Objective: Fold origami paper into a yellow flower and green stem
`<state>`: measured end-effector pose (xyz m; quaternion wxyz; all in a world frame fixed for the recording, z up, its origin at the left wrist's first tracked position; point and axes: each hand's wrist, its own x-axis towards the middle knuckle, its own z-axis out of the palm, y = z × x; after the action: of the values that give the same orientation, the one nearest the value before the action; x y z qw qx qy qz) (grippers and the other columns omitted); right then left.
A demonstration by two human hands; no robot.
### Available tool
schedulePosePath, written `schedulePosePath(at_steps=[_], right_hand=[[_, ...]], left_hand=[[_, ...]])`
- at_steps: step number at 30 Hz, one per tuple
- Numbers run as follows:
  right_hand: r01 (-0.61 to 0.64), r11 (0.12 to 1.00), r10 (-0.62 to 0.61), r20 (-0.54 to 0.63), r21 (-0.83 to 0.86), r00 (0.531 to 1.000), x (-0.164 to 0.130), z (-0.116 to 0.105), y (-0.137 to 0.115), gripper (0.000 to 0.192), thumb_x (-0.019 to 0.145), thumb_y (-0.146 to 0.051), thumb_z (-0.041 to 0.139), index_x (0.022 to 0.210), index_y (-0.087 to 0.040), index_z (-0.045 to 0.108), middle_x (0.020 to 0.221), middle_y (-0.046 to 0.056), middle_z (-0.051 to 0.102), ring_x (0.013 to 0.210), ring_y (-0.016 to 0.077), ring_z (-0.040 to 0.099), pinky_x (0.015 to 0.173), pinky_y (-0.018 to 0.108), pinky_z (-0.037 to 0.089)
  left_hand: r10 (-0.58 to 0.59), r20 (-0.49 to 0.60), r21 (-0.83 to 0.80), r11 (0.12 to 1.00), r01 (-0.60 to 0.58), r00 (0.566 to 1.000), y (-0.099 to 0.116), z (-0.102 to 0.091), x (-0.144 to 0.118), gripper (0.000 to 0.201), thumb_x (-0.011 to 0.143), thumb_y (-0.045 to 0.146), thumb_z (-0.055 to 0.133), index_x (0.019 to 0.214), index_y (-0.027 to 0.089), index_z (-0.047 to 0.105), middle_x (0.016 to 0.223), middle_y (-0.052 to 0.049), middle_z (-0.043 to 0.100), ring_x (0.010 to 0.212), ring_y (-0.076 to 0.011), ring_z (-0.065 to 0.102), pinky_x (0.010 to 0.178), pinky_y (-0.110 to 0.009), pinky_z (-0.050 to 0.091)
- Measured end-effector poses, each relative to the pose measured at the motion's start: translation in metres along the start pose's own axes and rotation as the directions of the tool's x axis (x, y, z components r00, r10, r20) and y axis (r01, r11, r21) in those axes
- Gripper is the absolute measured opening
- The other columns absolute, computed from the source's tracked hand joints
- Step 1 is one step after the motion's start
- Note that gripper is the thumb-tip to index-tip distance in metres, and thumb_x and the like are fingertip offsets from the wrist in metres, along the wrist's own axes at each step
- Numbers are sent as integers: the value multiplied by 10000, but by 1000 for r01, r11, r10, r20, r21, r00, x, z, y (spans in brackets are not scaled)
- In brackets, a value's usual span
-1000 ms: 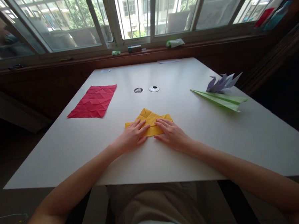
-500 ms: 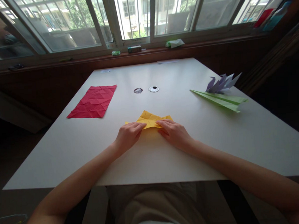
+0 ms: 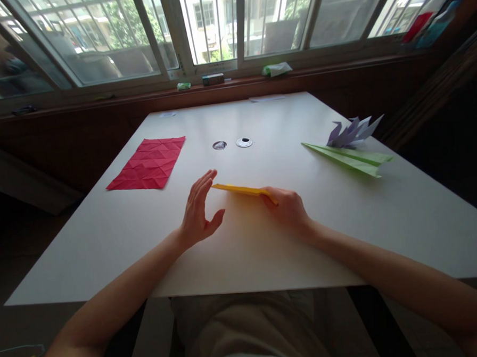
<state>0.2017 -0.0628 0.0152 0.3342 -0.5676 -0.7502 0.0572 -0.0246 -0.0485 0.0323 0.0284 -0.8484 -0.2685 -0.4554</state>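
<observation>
Head view: thin yellow folded paper (image 3: 243, 189), right hand (image 3: 288, 210) pinching.

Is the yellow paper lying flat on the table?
No, the right hand holds the yellow paper lifted off the table.
</observation>
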Motion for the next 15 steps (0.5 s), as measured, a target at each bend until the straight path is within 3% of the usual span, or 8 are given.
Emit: schedulePosePath(at_steps=[3,6,12,15], right_hand=[[-106,971,125,-75,214,989,3,2,4,188,792,-266,456,797,-183,625,653,9,626,566,145,559,513,243,411],[-174,876,239,-92,449,967,6,6,9,197,751,-326,517,827,-164,600,731,26,630,649,167,581,551,267,455],[-346,501,327,197,794,924,6,10,7,305,695,-360,603,923,-169,538,919,66,634,773,194,616,666,329,516],[-388,403,324,268,829,907,5,9,4,344,687,-366,617,954,-169,525,992,88,627,825,203,618,718,345,518]], left_hand=[[-9,-18,13,1000,9,1000,-2,1,-1,637,825,327,410,1345,247,52,1374,-142,276,1257,-276,287,974,-479,312],[-24,30,17,1000,24,999,-2,3,-2,628,825,300,416,1345,230,70,1349,-144,319,1235,-263,325,972,-461,330],[-91,207,17,996,90,974,-1,9,-2,599,813,225,442,1337,188,153,1303,-146,378,1216,-225,353,979,-416,356],[-115,238,33,993,110,964,-3,11,-2,600,809,220,451,1337,194,168,1299,-135,386,1218,-222,352,981,-418,357]])
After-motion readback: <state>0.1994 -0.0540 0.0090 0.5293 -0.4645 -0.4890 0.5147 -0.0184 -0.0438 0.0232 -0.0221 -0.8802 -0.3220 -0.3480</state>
